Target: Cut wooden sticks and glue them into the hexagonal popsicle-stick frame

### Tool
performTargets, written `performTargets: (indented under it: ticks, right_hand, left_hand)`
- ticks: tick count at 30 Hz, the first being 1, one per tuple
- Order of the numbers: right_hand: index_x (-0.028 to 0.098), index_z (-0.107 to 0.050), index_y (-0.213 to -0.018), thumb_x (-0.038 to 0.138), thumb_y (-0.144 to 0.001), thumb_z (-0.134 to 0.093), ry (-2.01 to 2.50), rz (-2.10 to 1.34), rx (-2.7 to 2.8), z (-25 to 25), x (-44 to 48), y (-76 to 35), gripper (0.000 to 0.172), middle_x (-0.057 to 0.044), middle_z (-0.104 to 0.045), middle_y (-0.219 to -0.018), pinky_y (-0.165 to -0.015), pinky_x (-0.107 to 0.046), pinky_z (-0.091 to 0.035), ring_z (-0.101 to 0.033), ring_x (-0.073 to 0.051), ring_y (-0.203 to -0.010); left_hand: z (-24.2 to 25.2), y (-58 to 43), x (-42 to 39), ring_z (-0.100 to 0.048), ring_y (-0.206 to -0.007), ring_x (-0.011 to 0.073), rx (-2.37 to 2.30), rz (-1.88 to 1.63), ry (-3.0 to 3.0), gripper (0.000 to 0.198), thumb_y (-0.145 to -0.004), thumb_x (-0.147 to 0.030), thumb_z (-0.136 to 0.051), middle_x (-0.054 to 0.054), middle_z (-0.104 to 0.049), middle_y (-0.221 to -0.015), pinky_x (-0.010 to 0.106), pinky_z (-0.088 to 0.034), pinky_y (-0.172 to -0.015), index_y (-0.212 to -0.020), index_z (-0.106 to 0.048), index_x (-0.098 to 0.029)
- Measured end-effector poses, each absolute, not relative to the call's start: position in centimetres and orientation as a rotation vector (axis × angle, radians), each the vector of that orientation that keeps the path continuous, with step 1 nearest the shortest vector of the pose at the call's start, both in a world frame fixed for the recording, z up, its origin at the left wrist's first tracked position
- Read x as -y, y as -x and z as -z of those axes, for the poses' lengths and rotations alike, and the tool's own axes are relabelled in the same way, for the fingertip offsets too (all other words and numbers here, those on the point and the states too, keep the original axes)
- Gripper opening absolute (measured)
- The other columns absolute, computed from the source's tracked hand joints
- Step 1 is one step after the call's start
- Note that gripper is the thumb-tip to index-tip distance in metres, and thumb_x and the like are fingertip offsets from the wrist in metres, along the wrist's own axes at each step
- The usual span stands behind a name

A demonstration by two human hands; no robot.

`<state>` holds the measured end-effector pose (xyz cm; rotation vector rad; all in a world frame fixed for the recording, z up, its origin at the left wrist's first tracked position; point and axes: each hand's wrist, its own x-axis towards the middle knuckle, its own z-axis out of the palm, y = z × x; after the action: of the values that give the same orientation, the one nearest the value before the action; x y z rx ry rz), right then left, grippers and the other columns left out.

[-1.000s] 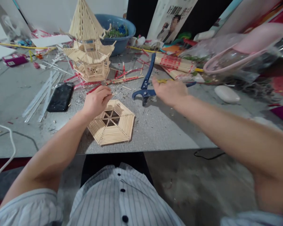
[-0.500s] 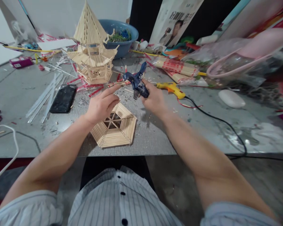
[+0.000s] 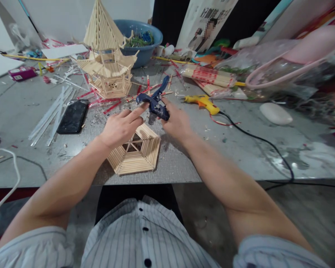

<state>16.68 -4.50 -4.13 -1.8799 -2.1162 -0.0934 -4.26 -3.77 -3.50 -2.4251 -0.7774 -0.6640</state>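
Note:
My right hand [image 3: 176, 121] is wrapped round a dark blue plier-like hand tool [image 3: 158, 106], whose one arm points up and away. My left hand [image 3: 122, 128] reaches in from the left with the index finger stretched out, its tip at the tool's near side. The other left fingers are partly bent and the thumb is hidden; I see nothing held there. Beneath both hands lies a hexagonal frame of pale wooden sticks [image 3: 136, 163] with spokes across its middle opening, partly covered by my left hand.
Behind stands a stick-built pagoda model [image 3: 108, 69], beside a blue basin [image 3: 147, 56]. A black phone [image 3: 73, 116] and clear glue sticks [image 3: 51, 113] lie left. Rightward are a yellow glue gun [image 3: 202, 103] with a black cord, bundled sticks [image 3: 208, 76] and a white mouse [image 3: 276, 113].
The blue tool and my right hand have shifted left and slightly down. My left index fingertip now meets the tool, where a gap showed before.

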Motion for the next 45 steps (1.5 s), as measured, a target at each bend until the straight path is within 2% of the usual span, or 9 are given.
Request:
performTargets:
  ticks: [8, 14, 20, 24, 27, 32, 38, 42, 45]
  right_hand:
    - [0.020, -0.031, -0.151, 0.023, -0.083, -0.040, 1.908, 0.036, 2.079, 4.25, 4.58, -16.96, 0.069, -0.012, -0.062, -0.127, -0.081, -0.040, -0.048, -0.062, -0.028, -0.102]
    - [0.017, -0.024, -0.154, 0.023, -0.085, -0.038, 1.967, 0.066, 2.084, 3.93, 4.64, -17.11, 0.071, -0.014, -0.061, -0.128, -0.080, -0.040, -0.049, -0.062, -0.029, -0.102]
    - [0.017, -0.022, -0.154, 0.023, -0.085, -0.035, 1.963, 0.120, 2.141, 4.03, 4.90, -16.75, 0.070, -0.015, -0.060, -0.129, -0.078, -0.040, -0.048, -0.062, -0.029, -0.102]
    - [0.019, -0.022, -0.154, 0.021, -0.083, -0.037, 1.943, 0.107, 2.132, 4.26, 4.86, -16.78, 0.073, -0.015, -0.058, -0.131, -0.080, -0.041, -0.048, -0.062, -0.029, -0.103]
    - [0.018, -0.022, -0.154, 0.019, -0.082, -0.038, 1.941, 0.085, 2.119, 4.40, 4.76, -16.86, 0.074, -0.015, -0.060, -0.128, -0.081, -0.041, -0.048, -0.062, -0.029, -0.102]
    - [0.016, -0.022, -0.154, 0.020, -0.083, -0.037, 1.989, 0.099, 2.143, 4.54, 4.69, -16.84, 0.072, -0.016, -0.064, -0.119, -0.079, -0.040, -0.049, -0.063, -0.029, -0.099]
    - [0.014, -0.023, -0.154, 0.020, -0.083, -0.037, 1.948, 0.150, 2.099, 4.34, 4.85, -17.09, 0.073, -0.017, -0.061, -0.126, -0.079, -0.040, -0.049, -0.061, -0.029, -0.105]
    - [0.014, -0.023, -0.154, 0.020, -0.084, -0.034, 1.953, 0.232, 2.077, 4.43, 4.88, -17.38, 0.070, -0.016, -0.058, -0.132, -0.078, -0.039, -0.049, -0.062, -0.029, -0.106]
    - [0.014, -0.026, -0.152, 0.019, -0.083, -0.034, 1.921, 0.186, 2.055, 4.79, 4.83, -17.47, 0.070, -0.015, -0.060, -0.130, -0.078, -0.038, -0.050, -0.063, -0.028, -0.103]
  left_hand:
    - [4.15, 4.25, 3.23, -0.071, -0.081, 0.0183, 0.703, 0.811, 2.560, 0.026, -0.095, -0.024, -0.047, 0.009, -0.068, -0.126, 0.030, -0.054, -0.062, -0.080, -0.067, -0.016]
    - [3.89, 4.51, 3.41, -0.073, -0.088, 0.0184, 0.750, 0.847, 2.531, 0.026, -0.096, -0.026, -0.045, 0.011, -0.064, -0.132, 0.027, -0.055, -0.064, -0.085, -0.067, -0.017]
    - [3.60, 4.24, 3.55, -0.074, -0.080, 0.0191, 0.664, 0.801, 2.504, 0.031, -0.097, -0.027, -0.043, 0.013, -0.066, -0.127, 0.028, -0.056, -0.059, -0.079, -0.066, -0.015]
    - [3.75, 4.19, 3.56, -0.074, -0.093, 0.0212, 0.745, 0.840, 2.647, 0.028, -0.096, -0.026, -0.043, 0.013, -0.064, -0.130, 0.031, -0.059, -0.068, -0.084, -0.067, -0.018]
    - [3.82, 4.31, 3.52, -0.072, -0.099, 0.0217, 0.715, 0.912, 2.683, 0.025, -0.095, -0.024, -0.045, 0.013, -0.066, -0.128, 0.030, -0.060, -0.072, -0.086, -0.068, -0.017]
    - [3.84, 4.31, 3.48, -0.073, -0.098, 0.0187, 0.657, 0.996, 2.667, 0.024, -0.095, -0.024, -0.046, 0.012, -0.068, -0.124, 0.025, -0.058, -0.069, -0.086, -0.068, -0.016]
    - [4.21, 4.13, 3.54, -0.073, -0.079, 0.0132, 0.646, 0.866, 2.706, 0.029, -0.096, -0.028, -0.045, 0.007, -0.076, -0.096, 0.020, -0.050, -0.056, -0.083, -0.067, -0.016]
    - [4.10, 4.71, 3.22, -0.071, -0.089, 0.0145, 0.880, 0.988, 2.674, 0.029, -0.097, -0.030, -0.042, 0.008, -0.074, -0.102, 0.023, -0.051, -0.066, -0.091, -0.068, -0.017]
    - [4.17, 5.02, 2.94, -0.069, -0.078, 0.0139, 1.060, 1.110, 2.646, 0.025, -0.094, -0.028, -0.045, 0.005, -0.074, -0.088, 0.024, -0.050, -0.065, -0.093, -0.067, -0.017]
